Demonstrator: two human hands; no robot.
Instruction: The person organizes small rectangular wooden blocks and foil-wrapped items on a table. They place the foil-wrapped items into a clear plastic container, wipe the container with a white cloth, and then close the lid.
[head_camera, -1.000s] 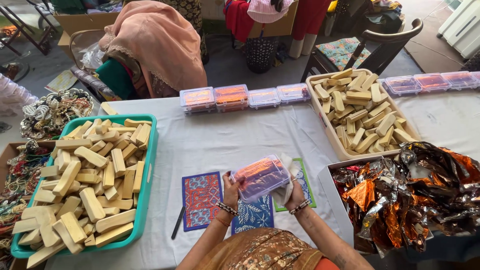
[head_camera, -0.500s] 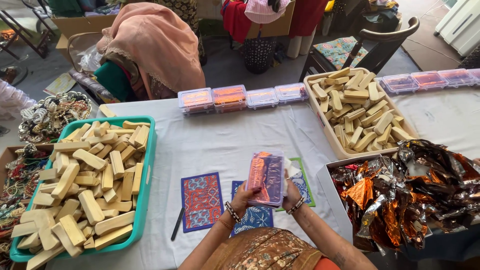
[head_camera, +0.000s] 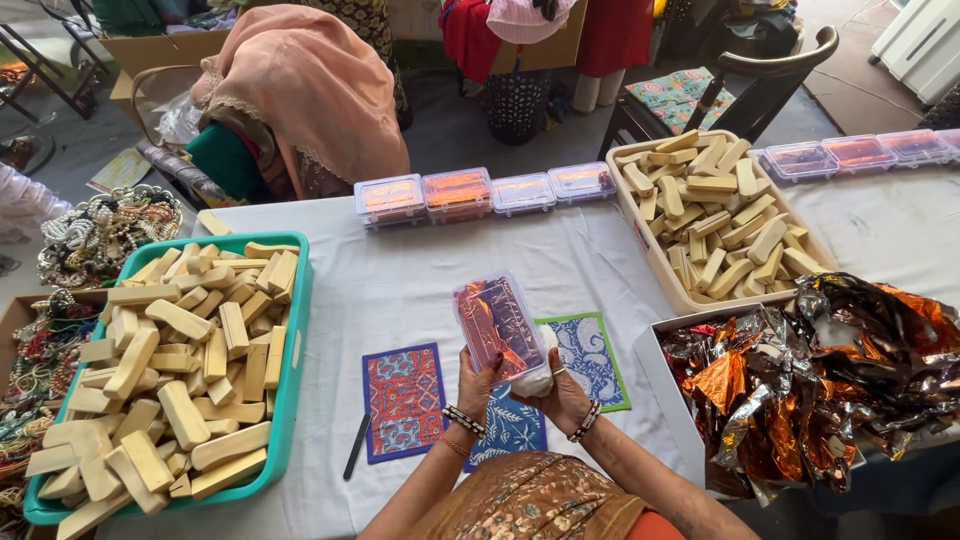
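I hold a clear plastic box (head_camera: 497, 326) with orange foil inside, tilted up on end above the white table (head_camera: 400, 290). My left hand (head_camera: 475, 386) grips its lower left side. My right hand (head_camera: 560, 392) supports its lower right edge and also presses a white cloth (head_camera: 540, 372) against it. Below my hands lie patterned cards: a red and blue one (head_camera: 402, 400), a blue one (head_camera: 510, 430) and a green-edged one (head_camera: 588, 358).
A teal tray (head_camera: 290, 380) of pale bars stands at left, a beige tray (head_camera: 650, 250) of the same bars at right. A box of crumpled foil wrappers (head_camera: 810, 380) is at near right. Filled clear boxes (head_camera: 485, 192) line the far edge. A black pen (head_camera: 355, 447) lies by the cards.
The clear box has turned in my hands from lying flat to standing on end, and now tilts with its lid side facing me. Both hands have stayed in place.
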